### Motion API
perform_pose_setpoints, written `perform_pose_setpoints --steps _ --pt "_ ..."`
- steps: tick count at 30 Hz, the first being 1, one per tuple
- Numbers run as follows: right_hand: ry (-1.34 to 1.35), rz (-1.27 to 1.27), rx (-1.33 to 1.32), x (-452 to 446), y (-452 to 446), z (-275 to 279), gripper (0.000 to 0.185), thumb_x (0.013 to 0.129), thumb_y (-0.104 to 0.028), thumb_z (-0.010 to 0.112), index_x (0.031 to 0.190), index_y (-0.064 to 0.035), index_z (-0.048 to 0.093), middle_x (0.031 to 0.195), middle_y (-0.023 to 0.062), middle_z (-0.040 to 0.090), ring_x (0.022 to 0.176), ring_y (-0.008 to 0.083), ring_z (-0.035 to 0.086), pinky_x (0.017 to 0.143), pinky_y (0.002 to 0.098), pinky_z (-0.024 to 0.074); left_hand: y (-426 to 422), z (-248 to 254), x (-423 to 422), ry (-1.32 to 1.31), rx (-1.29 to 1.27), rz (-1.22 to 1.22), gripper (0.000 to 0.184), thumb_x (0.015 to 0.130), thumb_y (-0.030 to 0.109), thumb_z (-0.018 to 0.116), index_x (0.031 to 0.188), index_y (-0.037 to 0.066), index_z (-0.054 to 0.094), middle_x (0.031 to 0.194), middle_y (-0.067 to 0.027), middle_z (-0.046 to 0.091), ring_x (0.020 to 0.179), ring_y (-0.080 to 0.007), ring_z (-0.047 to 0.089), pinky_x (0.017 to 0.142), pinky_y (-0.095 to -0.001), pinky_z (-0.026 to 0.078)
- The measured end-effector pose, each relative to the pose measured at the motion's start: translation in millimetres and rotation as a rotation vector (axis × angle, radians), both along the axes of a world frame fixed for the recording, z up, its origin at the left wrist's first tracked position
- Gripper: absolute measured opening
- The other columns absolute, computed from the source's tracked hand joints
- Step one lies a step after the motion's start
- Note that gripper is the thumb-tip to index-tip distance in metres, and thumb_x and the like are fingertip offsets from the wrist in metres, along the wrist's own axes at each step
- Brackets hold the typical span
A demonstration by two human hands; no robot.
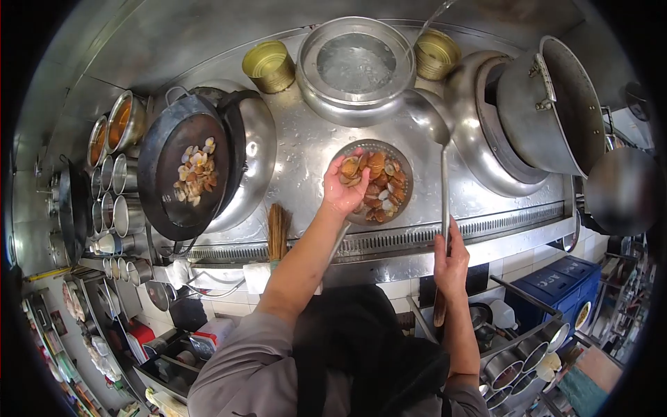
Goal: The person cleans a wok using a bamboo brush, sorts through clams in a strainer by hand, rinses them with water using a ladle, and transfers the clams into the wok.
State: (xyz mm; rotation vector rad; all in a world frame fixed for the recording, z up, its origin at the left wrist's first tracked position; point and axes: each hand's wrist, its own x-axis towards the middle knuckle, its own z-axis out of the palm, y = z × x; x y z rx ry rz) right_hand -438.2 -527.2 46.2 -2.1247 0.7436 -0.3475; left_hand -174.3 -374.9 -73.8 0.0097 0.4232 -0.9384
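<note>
My left hand (pixel 342 186) is turned palm up, its fingers curled around several brown clams (pixel 362 165). It is over a round perforated strainer (pixel 405 167) that holds more clams (pixel 383 197). The strainer's handle (pixel 338 242) runs toward me under my left forearm. My right hand (pixel 452 261) grips the long handle of a metal ladle (pixel 429 119). The ladle's bowl points away from me, beside a water-filled pot. On the left, a dark wok (pixel 154 170) contains a small heap of opened clams (pixel 196 172).
Water pours into the round metal pot (pixel 313 87) at the back, flanked by two tins (pixel 268 67) (pixel 436 54). A large stockpot (pixel 517 111) stands on the right. A bamboo brush (pixel 278 231) leans at the front edge, and metal containers (pixel 125 174) line the left side.
</note>
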Motion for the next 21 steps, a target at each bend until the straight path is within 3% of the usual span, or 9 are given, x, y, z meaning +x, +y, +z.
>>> perform_pose_setpoints --steps 2,3,4,7,9,14,18,19,21 --pt "-0.016 -0.018 0.021 -1 0 1 0.046 0.101 -0.009 0.060 0.142 0.0070 0.049 0.125 0.0304 0.065 0.113 0.0397 0.067 0.097 0.0415 0.0510 14 1 9 0.004 -0.166 0.043 0.038 0.100 0.029 0.055 0.126 0.003 0.066 0.130 -0.0122 0.066 0.118 -0.0259 0.062 0.095 -0.0406 0.059" --pt "-0.023 -0.032 -0.024 -5 0 -8 0.043 0.102 -0.010 0.059 0.140 0.0068 0.051 0.103 0.0176 0.069 0.087 0.0186 0.061 0.080 0.0317 0.0510 22 12 15 -0.003 -0.157 0.062 0.039 0.100 0.030 0.055 0.126 0.003 0.066 0.128 -0.0124 0.066 0.114 -0.0254 0.063 0.090 -0.0385 0.059" --pt "-0.054 -0.037 -0.041 -8 0 -12 0.043 0.102 -0.010 0.059 0.140 0.0073 0.051 0.097 0.0143 0.068 0.083 0.0154 0.057 0.076 0.0302 0.0494 32 24 21 -0.013 -0.146 0.086 0.039 0.101 0.031 0.056 0.125 0.002 0.066 0.127 -0.0125 0.066 0.110 -0.0249 0.064 0.085 -0.0363 0.059" --pt "-0.041 -0.060 0.053 -10 4 -20 0.043 0.102 -0.010 0.059 0.140 0.0080 0.051 0.097 0.0160 0.068 0.085 0.0176 0.060 0.076 0.0307 0.0500 76 56 46 -0.207 -0.104 0.140 0.034 0.101 0.031 0.060 0.123 0.006 0.065 0.120 -0.0101 0.066 0.103 -0.0196 0.064 0.066 -0.0246 0.056" --pt "0.009 -0.067 0.085 -17 7 -20 0.044 0.102 -0.010 0.060 0.140 0.0089 0.051 0.106 0.0229 0.070 0.094 0.0251 0.066 0.084 0.0346 0.0519 118 81 68 -0.359 0.015 0.342 0.032 0.099 0.032 0.064 0.120 0.008 0.064 0.120 -0.0103 0.066 0.104 -0.0198 0.064 0.067 -0.0255 0.058" --pt "0.185 -0.095 0.183 -18 15 0 0.044 0.102 -0.010 0.059 0.141 0.0088 0.050 0.115 0.0283 0.069 0.104 0.0297 0.069 0.088 0.0356 0.0528 245 126 142 -0.602 0.868 0.574 0.026 0.104 0.031 0.059 0.117 0.009 0.064 0.119 -0.0072 0.065 0.109 -0.0209 0.064 0.095 -0.0365 0.053" --pt "0.024 -0.104 0.194 -27 11 -46 0.044 0.102 -0.010 0.060 0.142 0.0064 0.051 0.101 0.0181 0.070 0.082 0.0182 0.062 0.074 0.0320 0.0527 298 150 165 -0.651 1.262 0.471 0.041 0.101 0.037 0.064 0.128 0.007 0.061 0.127 -0.0098 0.063 0.118 -0.0258 0.061 0.103 -0.0463 0.047" --pt "0.067 -0.105 0.212 -20 14 -34 0.044 0.102 -0.010 0.059 0.142 0.0066 0.051 0.096 0.0163 0.069 0.077 0.0160 0.058 0.069 0.0308 0.0509 314 141 176 -0.770 1.595 0.434 0.057 0.100 0.039 0.065 0.143 0.004 0.053 0.142 -0.0139 0.058 0.132 -0.0266 0.053 0.109 -0.0446 0.040" --pt "0.018 -0.099 0.190 -15 18 -30 0.044 0.103 -0.011 0.059 0.142 0.0065 0.051 0.082 0.0101 0.062 0.065 0.0100 0.047 0.057 0.0277 0.0431 341 131 190 -0.842 1.714 0.364 0.062 0.100 0.037 0.064 0.149 0.004 0.048 0.148 -0.0157 0.053 0.138 -0.0263 0.048 0.112 -0.0418 0.036"
